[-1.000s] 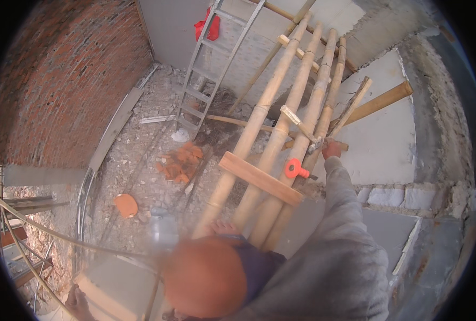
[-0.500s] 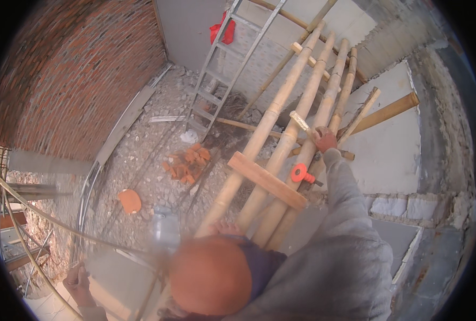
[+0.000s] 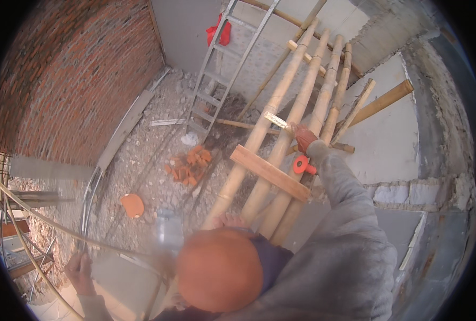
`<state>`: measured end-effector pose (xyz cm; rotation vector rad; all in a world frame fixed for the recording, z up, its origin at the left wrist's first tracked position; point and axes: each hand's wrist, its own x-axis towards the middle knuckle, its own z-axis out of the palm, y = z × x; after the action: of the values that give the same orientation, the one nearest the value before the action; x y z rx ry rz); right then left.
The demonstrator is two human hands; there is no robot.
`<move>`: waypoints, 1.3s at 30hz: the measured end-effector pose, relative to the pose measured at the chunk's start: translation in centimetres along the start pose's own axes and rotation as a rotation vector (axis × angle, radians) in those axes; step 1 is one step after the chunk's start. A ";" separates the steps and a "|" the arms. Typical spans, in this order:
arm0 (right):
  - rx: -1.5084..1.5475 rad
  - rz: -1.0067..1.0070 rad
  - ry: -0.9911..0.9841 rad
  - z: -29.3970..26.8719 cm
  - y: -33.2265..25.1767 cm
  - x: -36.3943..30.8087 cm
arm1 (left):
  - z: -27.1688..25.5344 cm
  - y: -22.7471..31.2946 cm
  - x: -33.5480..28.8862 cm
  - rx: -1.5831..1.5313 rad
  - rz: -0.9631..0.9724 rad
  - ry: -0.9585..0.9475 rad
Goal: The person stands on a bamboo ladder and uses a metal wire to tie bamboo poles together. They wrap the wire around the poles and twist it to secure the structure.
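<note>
A plank [image 3: 270,173] already spans bamboo poles [image 3: 290,72], fastening unclear; at two o'clock, the right hand [image 3: 304,138] grips a pale stick [image 3: 277,121]; at eight, left hand [image 3: 78,269] curls, contents unclear.

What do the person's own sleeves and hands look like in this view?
The right sleeve is grey, long and loose, with soft wrinkles and no clear markings. The right hand is bare, without a glove. The left hand is bare too; only a short stretch of greyish left sleeve shows, too little to tell more.
</note>
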<state>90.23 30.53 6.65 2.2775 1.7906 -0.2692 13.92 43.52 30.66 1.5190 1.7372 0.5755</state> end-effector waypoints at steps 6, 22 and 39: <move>-0.018 -0.031 -0.110 -1.5 -4.1 4.0 | 0.3 0.0 1.0 0.002 0.105 -0.040; -0.061 0.144 -0.195 2.4 5.3 -4.3 | -0.4 -2.5 0.8 -0.030 0.005 -0.020; 0.340 0.106 0.539 -2.3 -0.3 1.0 | 3.9 3.1 1.4 0.033 0.127 -0.129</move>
<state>90.14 32.19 8.54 2.8893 1.9701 0.0804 18.89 44.94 30.23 1.6612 1.5677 0.5027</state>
